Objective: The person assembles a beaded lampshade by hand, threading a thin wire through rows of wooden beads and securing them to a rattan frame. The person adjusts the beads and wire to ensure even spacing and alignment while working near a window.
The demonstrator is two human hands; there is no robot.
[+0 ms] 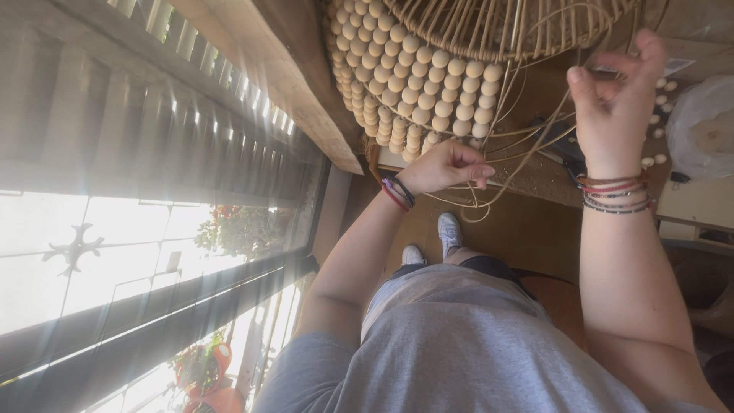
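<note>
Rattan strands (527,145), thin and pale, hang loose from the underside of a beaded cane frame (428,69) at top centre. Frame is open wicker ribs above, with rows of round wooden beads (413,84) packed along its lower curve.

Left hand (447,167): fingers curled shut on a strand just below the bead rows, pinch grip, thumb against forefinger. Right hand (612,99): raised higher and to the side, well apart from the left, thumb and forefinger pinched on what looks like another strand end; remaining fingers spread. Cannot confirm the exact contact, strand is too thin there.

Handling judgement: strands light, springy, bend in wide loops but likely kink or snap if folded sharply. Smooth surface, so they could slip through a loose pinch. Best held near the weave, not at the free ends. Frame looks light but stiff; beads hard, probably slide along their runs. Grip the frame on ribs, not on beads.

Packaging: clear crumpled plastic bag (699,126) at right edge, rounded lump, whitish. Loose beads (659,131) scattered beside it on the brown worktop (539,172). No labels or signs legible.
</note>
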